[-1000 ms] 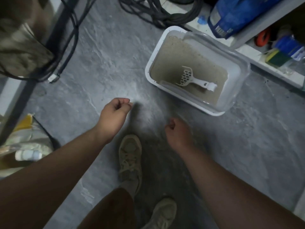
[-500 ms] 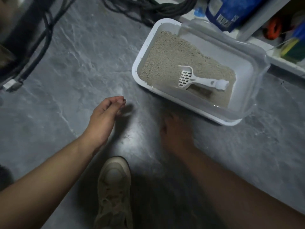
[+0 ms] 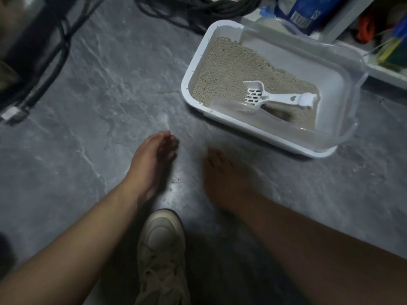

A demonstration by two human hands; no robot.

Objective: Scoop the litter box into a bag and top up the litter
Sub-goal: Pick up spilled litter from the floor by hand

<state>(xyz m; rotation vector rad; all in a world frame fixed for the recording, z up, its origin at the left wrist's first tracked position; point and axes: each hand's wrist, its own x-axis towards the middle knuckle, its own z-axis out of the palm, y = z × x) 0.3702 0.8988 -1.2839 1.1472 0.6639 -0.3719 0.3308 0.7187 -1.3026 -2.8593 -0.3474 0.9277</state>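
Both hands have come lower and nearer the tray since a moment ago, and more of the tray's right end is now in sight. Left hand point(image 3: 154, 155) hangs over the grey stone-look floor point(image 3: 88, 106), fingers loosely curled toward the thumb and holding nothing. Right hand point(image 3: 222, 175) is blurred and in shadow; its fingers look relaxed and spread a little, empty, just short of the near rim of the litter box point(image 3: 193, 69).

That box is a white rectangular tray with rounded corners, set at an angle on the floor at the upper right, with a clear plastic guard point(image 3: 330, 62) standing round its far and right sides. Pale beige granular litter point(image 3: 231, 69) fills it unevenly: heaped toward the left end, with a dark dug-out hollow near the front right. A white slotted scoop point(image 3: 279, 97) lies on the litter, its head to the left and its shaped handle end to the right.

Behind the box a blue bag point(image 3: 308, 9) stands on a white shelf; it carries a barcode panel, but the print is too small to read. Dark cables point(image 3: 198, 7) coil along the top and left. One beige laced shoe point(image 3: 163, 256) stands between the forearms.
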